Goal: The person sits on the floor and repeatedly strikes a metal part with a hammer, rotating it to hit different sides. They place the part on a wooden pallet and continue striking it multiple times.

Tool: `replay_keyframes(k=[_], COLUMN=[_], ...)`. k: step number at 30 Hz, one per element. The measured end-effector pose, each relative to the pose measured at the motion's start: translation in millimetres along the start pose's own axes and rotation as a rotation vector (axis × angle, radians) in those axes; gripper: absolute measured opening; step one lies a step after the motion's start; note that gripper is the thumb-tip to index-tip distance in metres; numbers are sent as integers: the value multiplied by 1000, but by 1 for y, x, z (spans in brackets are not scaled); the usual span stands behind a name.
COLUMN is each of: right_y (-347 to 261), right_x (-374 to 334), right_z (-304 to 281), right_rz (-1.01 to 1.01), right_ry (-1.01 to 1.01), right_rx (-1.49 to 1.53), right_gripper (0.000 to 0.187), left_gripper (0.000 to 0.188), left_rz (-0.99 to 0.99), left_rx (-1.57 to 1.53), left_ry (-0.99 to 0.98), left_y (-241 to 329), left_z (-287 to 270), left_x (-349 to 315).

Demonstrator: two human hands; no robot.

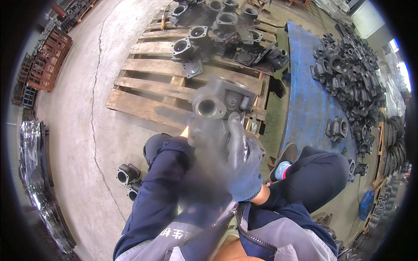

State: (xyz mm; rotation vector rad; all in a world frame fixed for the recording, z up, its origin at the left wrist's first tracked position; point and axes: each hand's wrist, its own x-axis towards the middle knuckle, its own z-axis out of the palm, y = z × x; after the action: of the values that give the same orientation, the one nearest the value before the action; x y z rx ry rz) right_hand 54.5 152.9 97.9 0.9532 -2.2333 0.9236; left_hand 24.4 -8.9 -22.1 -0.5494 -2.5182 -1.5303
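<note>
A dark grey metal casting (pixel 237 104) with a round bore and a broad flange is held up between my knees, in front of the wooden pallet. My right hand (pixel 244 167), in a blue glove with a grey coated palm and fingers, is closed against the casting's near right side. My left hand (pixel 191 119) is mostly hidden behind the casting's left side; only a little blue glove and some skin show, so its fingers cannot be made out. A hazy smear blurs the casting's lower part and the area beneath it.
Several similar castings (pixel 227 18) stand on the far part of the wooden pallet (pixel 146 108). To the right, a large heap of castings (pixel 337 65) lies on a blue sheet (pixel 300 87). Two castings (pixel 127 174) sit on the floor beside my left leg. Brown crates (pixel 50 61) stand far left.
</note>
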Motion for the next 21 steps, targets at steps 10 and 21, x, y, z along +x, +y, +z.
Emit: replay_keyframes(k=[10,21], right_y=[20,57], right_x=[-4,16], right_z=[10,9], right_rz=[274,656], right_ry=[-6,-59], right_rx=[83,492], right_gripper=[59,31], left_gripper=[51,64], left_rz=[89,-202], left_rx=[305,462], left_ry=[74,90], left_y=[1,-42], left_z=[-9,-11], left_x=[16,-28])
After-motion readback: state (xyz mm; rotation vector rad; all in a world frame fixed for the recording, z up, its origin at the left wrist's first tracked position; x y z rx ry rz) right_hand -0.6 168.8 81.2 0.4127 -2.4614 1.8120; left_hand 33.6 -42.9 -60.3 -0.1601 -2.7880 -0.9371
